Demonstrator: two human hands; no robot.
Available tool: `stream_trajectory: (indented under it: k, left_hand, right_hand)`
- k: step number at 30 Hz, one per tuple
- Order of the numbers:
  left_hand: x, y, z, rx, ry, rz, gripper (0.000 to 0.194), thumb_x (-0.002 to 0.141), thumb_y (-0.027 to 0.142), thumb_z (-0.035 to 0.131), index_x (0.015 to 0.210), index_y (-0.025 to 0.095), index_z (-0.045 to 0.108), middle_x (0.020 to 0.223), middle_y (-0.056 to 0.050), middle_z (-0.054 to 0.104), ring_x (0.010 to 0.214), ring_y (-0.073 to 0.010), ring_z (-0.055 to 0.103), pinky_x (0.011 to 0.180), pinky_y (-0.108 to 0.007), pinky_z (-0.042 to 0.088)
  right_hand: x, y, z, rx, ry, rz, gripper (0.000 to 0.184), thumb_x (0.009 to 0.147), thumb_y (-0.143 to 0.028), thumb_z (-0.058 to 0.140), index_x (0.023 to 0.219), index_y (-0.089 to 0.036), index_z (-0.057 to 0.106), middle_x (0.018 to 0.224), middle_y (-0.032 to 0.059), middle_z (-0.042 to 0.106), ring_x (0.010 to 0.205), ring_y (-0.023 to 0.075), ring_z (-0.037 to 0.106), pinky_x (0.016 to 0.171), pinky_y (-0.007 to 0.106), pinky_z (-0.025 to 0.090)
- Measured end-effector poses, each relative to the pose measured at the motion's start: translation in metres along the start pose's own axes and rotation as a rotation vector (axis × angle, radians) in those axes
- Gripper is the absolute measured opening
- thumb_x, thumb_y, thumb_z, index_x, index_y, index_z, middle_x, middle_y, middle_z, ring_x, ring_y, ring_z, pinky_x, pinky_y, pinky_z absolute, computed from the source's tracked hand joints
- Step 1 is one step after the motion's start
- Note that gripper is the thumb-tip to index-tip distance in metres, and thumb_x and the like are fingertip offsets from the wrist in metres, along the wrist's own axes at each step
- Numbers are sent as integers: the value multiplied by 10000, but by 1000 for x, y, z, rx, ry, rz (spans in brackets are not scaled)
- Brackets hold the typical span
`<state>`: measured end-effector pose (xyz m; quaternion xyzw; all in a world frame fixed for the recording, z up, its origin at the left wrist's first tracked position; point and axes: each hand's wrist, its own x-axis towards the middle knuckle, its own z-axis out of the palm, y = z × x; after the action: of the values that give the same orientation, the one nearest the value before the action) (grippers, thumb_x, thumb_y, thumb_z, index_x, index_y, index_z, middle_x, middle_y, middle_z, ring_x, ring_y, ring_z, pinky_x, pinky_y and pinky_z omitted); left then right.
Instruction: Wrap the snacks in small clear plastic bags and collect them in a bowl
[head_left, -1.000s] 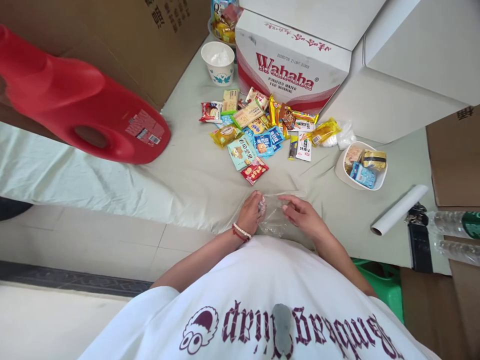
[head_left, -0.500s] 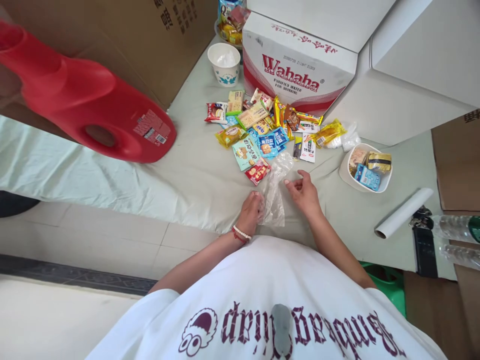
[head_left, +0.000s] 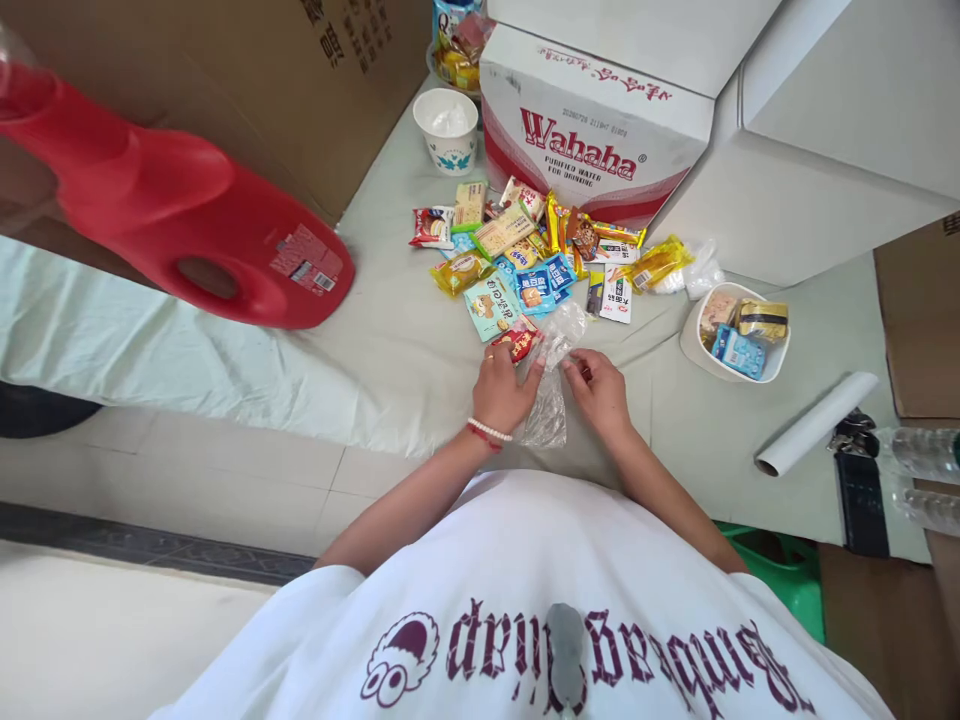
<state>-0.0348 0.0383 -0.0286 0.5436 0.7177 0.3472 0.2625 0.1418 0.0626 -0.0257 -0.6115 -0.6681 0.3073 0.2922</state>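
Observation:
A crumpled clear plastic bag lies on the cloth-covered surface between my hands. My left hand is at its left side, closed on the film with the thumb across it. Its other fingertips are right by a red snack packet and partly hide it. On the opposite side, my right hand pinches the bag's edge between thumb and forefinger, the other fingers curled. Just beyond the bag lie a mint-green packet, blue packets and a white packet.
A white tub with snacks stands right, near a white roll, a black phone-like object and clear bottles. Behind are a paper cup and a Wahaha box. A large red jug is left.
My left hand has moved forward along the bag to the red packet. My right hand has shifted slightly left and closed on the bag's edge. The view has shifted slightly.

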Motion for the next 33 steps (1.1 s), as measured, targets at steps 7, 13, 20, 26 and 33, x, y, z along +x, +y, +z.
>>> stream_trajectory:
  k: [7,13,20,26,33]
  left_hand:
    - [26,-22,22,-215,8,-116,247,948,339,542,728,227,537,622,16,575,606,-171,552,622,-291,415]
    - [18,-31,23,-439,92,-194,294,948,459,567,762,234,533,608,35,531,569,-150,491,580,-277,397]
    - [-14,3,20,-742,-132,-128,405,946,605,553,800,231,506,623,48,489,543,-118,453,546,-260,385]
    - [-30,18,16,-714,-171,-25,407,936,588,589,807,205,538,667,40,524,582,-107,446,561,-247,388]
    - [-24,-1,20,-841,32,-275,413,937,605,571,824,228,450,696,48,494,518,-90,428,466,-224,357]
  right_hand:
    - [19,5,19,274,-116,126,291,840,-475,632,859,-192,696,726,9,659,645,159,549,654,285,440]
    - [-18,34,-12,376,69,346,293,833,-470,631,901,-188,678,744,0,631,642,147,524,632,280,445]
    - [-40,1,-39,306,143,187,228,876,-444,643,917,-220,652,822,10,628,729,163,565,697,304,489]
    - [-24,-41,-4,620,-165,156,309,829,-516,711,870,-216,652,861,18,674,804,174,616,728,298,513]
    - [-28,-17,-5,883,-15,392,281,757,-463,787,812,-225,647,803,-24,631,703,122,563,681,265,526]
